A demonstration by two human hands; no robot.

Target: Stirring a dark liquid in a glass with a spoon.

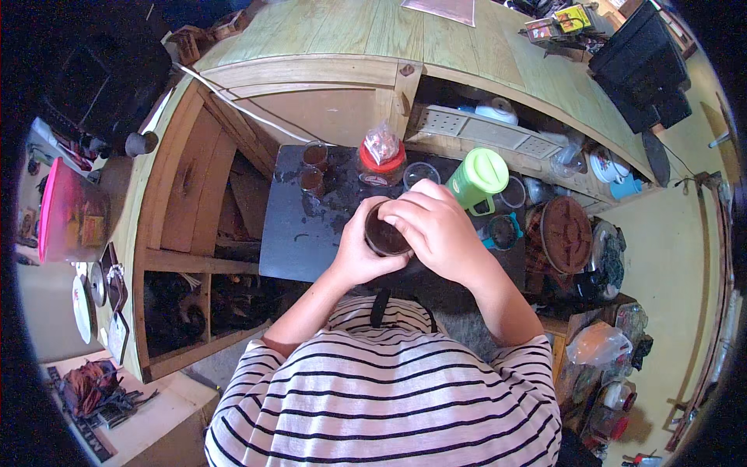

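Observation:
My left hand (359, 248) is wrapped around a cup of dark contents (387, 233), held above the dark tabletop (303, 239). Over the cup's rim lies my right hand (432, 230), its fingers bent at the far edge; whether they grip the rim or something small cannot be told. Beyond the hands stand a red-lidded jar (382, 160) with a clear plastic bag on top, a clear round container (421, 174) and a light green lidded pitcher (480, 177). Two cups of brown contents, one farther (315, 154) and one nearer (312, 181), stand at the left.
A teal-handled cup (503, 231) and another clear container (513, 192) are at the right. Past them stands a round woven basket (566, 234). A wooden counter (362, 35) with open shelves borders the far side. A white cable (245, 111) runs down behind the dark table.

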